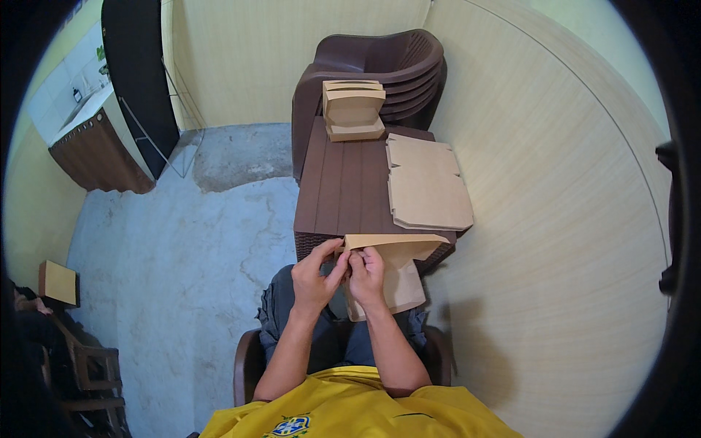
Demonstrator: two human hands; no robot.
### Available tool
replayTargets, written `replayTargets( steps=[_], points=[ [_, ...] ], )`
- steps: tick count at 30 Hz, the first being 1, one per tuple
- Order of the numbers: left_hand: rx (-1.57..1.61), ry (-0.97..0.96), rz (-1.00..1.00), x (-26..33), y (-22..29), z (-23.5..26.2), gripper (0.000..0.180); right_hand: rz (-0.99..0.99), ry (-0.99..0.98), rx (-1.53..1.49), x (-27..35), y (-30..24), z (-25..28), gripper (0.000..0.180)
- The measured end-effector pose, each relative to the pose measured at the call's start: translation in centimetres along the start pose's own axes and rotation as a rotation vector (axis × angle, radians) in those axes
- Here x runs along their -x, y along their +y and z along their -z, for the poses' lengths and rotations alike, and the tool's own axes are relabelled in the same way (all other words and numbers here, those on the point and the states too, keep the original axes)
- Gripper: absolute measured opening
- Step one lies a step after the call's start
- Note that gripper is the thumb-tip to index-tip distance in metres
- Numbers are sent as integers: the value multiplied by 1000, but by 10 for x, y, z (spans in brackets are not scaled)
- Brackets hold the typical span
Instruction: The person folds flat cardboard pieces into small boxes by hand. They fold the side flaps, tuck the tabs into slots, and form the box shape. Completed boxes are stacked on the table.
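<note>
A partly folded brown cardboard box is in my hands above my lap, at the near edge of the brown table. My left hand pinches the box's left corner, fingers at its upper edge. Right beside it, my right hand is closed on the same corner, thumb and fingers bent over the side flap. One long wall stands up along the far side, while another panel hangs down toward my right thigh. The fingertips partly hide the corner tabs.
Flat cardboard blanks lie stacked at the table's right. Folded cardboard boxes stand at its far end, before stacked brown plastic chairs. A wall runs close on the right. At lower left, a person sits near a box.
</note>
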State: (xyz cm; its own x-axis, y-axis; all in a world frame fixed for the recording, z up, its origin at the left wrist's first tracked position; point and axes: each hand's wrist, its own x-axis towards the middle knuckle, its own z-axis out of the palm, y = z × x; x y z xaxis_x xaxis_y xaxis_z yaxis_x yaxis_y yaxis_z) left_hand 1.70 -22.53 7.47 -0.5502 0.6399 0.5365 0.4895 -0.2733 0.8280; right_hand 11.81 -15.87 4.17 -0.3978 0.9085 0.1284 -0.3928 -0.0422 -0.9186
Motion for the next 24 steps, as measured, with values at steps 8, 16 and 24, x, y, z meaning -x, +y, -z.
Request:
replayTargets(
  steps=[8, 16, 24],
  points=[
    [362, 57, 199, 1, -13, -3, 15, 73, 92, 66, 0, -2, -2, 10],
    [228, 31, 186, -4, -3, -4, 8, 191, 172, 128, 4, 7, 0, 13],
    [231, 35, 197, -3, 3, -7, 7, 251, 239, 171, 8, 11, -4, 19]
  ],
)
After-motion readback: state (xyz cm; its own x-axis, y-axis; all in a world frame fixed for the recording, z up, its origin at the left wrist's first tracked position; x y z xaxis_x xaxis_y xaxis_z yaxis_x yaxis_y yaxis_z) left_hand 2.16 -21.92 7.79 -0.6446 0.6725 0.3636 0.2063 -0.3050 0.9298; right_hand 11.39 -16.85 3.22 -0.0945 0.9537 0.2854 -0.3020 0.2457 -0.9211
